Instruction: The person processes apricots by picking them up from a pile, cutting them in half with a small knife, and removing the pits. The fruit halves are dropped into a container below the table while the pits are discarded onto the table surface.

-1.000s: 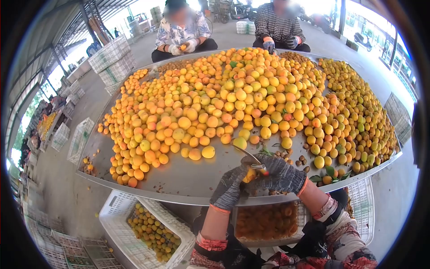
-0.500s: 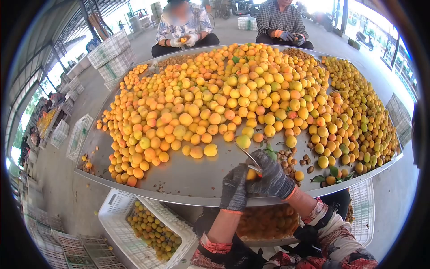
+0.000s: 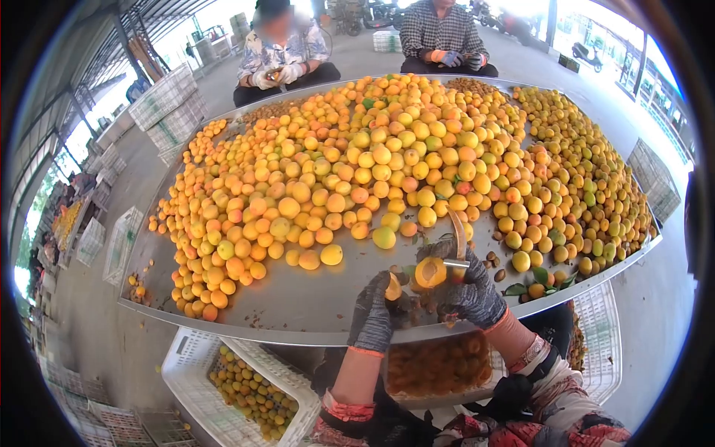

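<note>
My left hand (image 3: 372,314), in a dark grey knitted glove, is closed on an apricot half (image 3: 392,287) by its fingertips. My right hand (image 3: 477,296), gloved alike, grips a small knife (image 3: 459,237) whose curved blade points away from me. Another apricot half (image 3: 430,273) is held at the right hand's fingers, its hollow cut face showing. Both hands are over the near edge of a metal table (image 3: 298,298), a short way apart. Brown pits (image 3: 492,259) lie just past the right hand.
A large heap of apricots (image 3: 298,201) covers much of the table, with greener ones (image 3: 588,171) at right. Below the edge stand a white crate (image 3: 186,357) of fruit and a container of apricot pieces (image 3: 439,365). Two people (image 3: 283,52) (image 3: 443,37) sit opposite, hands busy.
The apricot held between my hands has come apart into halves. My hands have separated, and the knife blade has swung from pointing left to pointing away. The view has shifted slightly.
</note>
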`<state>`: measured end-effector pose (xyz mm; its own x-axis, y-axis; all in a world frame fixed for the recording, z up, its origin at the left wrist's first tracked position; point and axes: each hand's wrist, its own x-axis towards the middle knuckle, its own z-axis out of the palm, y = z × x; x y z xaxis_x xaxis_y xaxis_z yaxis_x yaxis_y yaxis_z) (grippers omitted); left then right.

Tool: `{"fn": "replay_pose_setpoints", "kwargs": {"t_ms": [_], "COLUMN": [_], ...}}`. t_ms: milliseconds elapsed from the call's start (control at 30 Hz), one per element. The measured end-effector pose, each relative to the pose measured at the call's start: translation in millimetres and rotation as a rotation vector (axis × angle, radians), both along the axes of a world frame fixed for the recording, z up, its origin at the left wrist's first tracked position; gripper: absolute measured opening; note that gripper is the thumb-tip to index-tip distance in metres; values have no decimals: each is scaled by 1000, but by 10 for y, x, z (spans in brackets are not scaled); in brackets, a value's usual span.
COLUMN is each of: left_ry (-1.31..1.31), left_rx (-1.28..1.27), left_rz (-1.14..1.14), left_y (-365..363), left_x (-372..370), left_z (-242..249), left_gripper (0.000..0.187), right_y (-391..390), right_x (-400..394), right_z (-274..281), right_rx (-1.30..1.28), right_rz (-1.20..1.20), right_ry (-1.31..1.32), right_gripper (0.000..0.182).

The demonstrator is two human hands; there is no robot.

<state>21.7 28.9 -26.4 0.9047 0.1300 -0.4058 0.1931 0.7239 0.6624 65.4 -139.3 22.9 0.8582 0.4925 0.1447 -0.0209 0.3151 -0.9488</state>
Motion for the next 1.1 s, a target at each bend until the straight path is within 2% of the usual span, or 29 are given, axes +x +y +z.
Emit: {"fn": "replay_pose_setpoints", "kwargs": {"t_ms": [33,67,133,200,267,300,333,367,433,533,667,733,800,867,933,967,1033,1067,1100], "left_ry": [-36,-35,-13,-17,-23,-312,-604,-606,-259,-224,-351,-160,-201,-245,-460,-461,-689,-691,-577], "left_rx": [-29,-28,31,71,109,520,927,925,592,655,828,553,517,482,647,646,1384,1381,1119], "left_rz": [-44,-48,43,-26,-102,-52,4,-2,-250,-348,-307,-286,-273,-260,-447,-450,-676,-678,-731], "left_y": [-8,-34,-92,-102,-116,-106,-125,-160,-236,-231,-216,-196,-198,-214,-261,-281,-330,-319,-287], "left_x": [-7,-12,-29,-91,-107,-97,-92,-125,-218,-200,-172,-169,-190,-207,-231,-234,-247,-244,-238], "left_z": [-5,10,78,221,162,-27,29,97,323,390,271,357,400,376,340,381,500,463,392], "left_gripper": [32,32,31,32,33,32,31,31,30,30,31,33,33,34,39,39,41,41,41], "right_y": [-56,-85,-152,-232,-254,-341,-393,-434,-435,-475,-507,-508,-501,-491,-505,-517,-572,-603,-625], "right_x": [-18,-25,-48,-41,-57,-30,-12,2,-15,-9,-12,-29,-46,-39,-37,-34,-28,-30,-15], "right_z": [170,191,195,167,228,196,154,108,88,98,129,177,169,132,144,147,48,-37,-155], "right_rx": [-120,-118,91,8,112,106,107,157,215,242,211,194,179,213,209,201,229,256,312], "right_rz": [25,22,8,-32,-98,-36,-44,-17,-45,-36,-60,-94,-132,-196,-182,-166,-126,-79,-27], "right_ry": [45,46,135,82,82,109,108,133,175,153,197,221,250,243,259,273,265,260,248], "right_gripper": [50,50,46,46,48,52,52,54,60,59,55,54,54,44,44,44,50,58,54]}}
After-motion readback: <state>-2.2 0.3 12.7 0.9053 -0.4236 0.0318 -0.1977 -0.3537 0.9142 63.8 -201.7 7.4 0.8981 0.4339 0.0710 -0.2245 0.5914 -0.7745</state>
